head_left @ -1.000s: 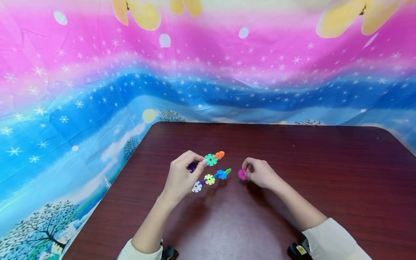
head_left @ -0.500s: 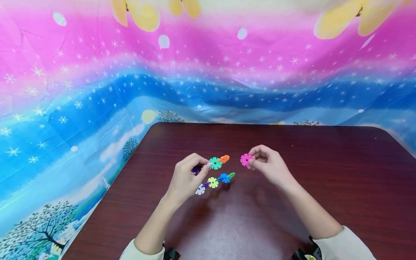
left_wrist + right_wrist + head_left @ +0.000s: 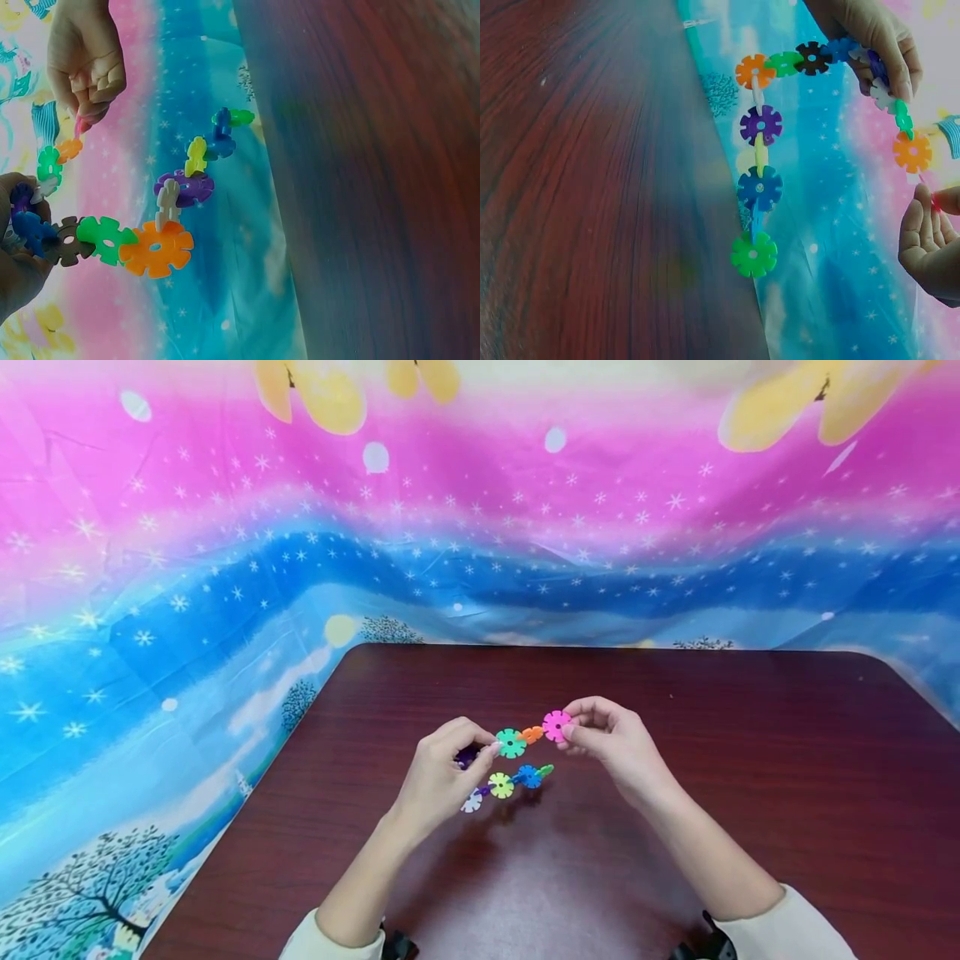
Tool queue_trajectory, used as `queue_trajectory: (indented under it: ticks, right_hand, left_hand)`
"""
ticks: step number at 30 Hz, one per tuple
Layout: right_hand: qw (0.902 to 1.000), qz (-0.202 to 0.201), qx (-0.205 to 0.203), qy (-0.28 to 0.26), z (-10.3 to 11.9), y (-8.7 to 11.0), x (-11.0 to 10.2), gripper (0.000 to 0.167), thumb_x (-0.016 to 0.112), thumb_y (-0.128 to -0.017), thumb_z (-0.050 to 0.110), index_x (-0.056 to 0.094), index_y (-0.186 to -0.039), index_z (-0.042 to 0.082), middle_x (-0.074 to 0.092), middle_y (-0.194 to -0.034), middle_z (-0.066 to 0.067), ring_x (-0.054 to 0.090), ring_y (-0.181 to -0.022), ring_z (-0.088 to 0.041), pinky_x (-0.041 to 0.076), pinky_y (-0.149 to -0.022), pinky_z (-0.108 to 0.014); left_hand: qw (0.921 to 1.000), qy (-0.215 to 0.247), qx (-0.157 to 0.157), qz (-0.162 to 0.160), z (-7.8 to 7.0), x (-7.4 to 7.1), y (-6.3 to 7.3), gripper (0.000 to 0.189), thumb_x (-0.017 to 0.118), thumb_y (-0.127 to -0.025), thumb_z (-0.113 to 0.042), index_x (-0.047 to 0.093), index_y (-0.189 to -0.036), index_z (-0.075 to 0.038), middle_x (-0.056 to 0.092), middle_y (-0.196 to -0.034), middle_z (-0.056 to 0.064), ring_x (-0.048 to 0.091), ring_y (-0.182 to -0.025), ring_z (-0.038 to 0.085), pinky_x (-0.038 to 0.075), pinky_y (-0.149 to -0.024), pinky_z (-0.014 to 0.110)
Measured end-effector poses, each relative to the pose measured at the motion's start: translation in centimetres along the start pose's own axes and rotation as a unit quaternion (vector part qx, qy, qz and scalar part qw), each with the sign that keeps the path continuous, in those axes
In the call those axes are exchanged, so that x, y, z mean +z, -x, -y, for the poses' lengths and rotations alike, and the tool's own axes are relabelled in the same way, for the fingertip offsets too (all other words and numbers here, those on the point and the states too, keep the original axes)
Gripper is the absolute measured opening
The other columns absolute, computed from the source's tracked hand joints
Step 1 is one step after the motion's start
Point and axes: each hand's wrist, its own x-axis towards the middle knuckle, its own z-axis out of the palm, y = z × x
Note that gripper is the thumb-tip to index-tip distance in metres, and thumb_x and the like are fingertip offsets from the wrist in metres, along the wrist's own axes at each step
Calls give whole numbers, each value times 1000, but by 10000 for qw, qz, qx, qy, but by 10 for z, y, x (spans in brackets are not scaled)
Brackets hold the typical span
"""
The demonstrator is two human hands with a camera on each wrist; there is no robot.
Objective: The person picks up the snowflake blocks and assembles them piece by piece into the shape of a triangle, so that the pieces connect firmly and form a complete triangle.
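Observation:
In the head view my left hand [image 3: 438,777] pinches a chain of interlocking notched plastic discs above the table. A green disc [image 3: 511,743] and an orange disc [image 3: 532,735] stick out past the fingertips. My right hand [image 3: 618,747] pinches a pink disc [image 3: 556,727] by its edge, up against that orange disc; whether their slots are joined I cannot tell. The chain's other arm hangs below, with a yellow disc [image 3: 501,786] in it and a bright green disc [image 3: 753,255] at its tip. Purple and blue discs are partly covered by the left fingers.
The dark reddish-brown wooden table [image 3: 750,793] spreads beneath both hands. Behind it and along its left side hangs a colourful snowflake-print cloth [image 3: 480,543]. Black wrist straps [image 3: 400,945] show near the pale sleeves.
The right hand has lifted the pink disc and brought it left to the orange disc. My left hand has shifted slightly right with the chain.

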Motion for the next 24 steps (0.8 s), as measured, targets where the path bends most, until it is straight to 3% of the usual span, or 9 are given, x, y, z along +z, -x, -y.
queue_trajectory:
  ticks: [9,17,21,24]
  right_hand:
    - [9994,112,95,-299,0,1,4,25,59,-87,-1,52,-109,-9,58,-84,-8,64,-72,-18,53,-70,-28]
    - [9936,50,408,-1053,1,2,2,19,57,-88,-3,58,-106,-1,65,-86,-7,67,-73,-16,54,-70,-30]
    - [9924,-32,195,-1213,4,3,3,16,59,-86,-5,63,-99,4,65,-83,-7,67,-71,-17,54,-70,-31]
    - [9951,-76,-46,-987,9,3,4,17,62,-84,-5,63,-100,1,65,-82,-7,67,-70,-18,54,-70,-32]
  left_hand:
    - [9998,-65,178,-55,-1,2,-1,9,70,-81,-3,66,-86,-8,59,-81,-4,51,-70,5,49,-60,19]
    - [9992,-70,338,-223,1,5,-2,7,70,-81,-5,67,-87,-6,62,-80,-1,51,-66,7,48,-57,19]
    - [9977,-116,592,-307,2,7,-4,7,70,-80,-3,66,-85,-4,62,-79,1,51,-67,8,46,-57,18]
    - [9958,-118,793,-435,2,8,-5,6,70,-80,-1,66,-84,-3,62,-78,2,52,-68,9,47,-57,20]
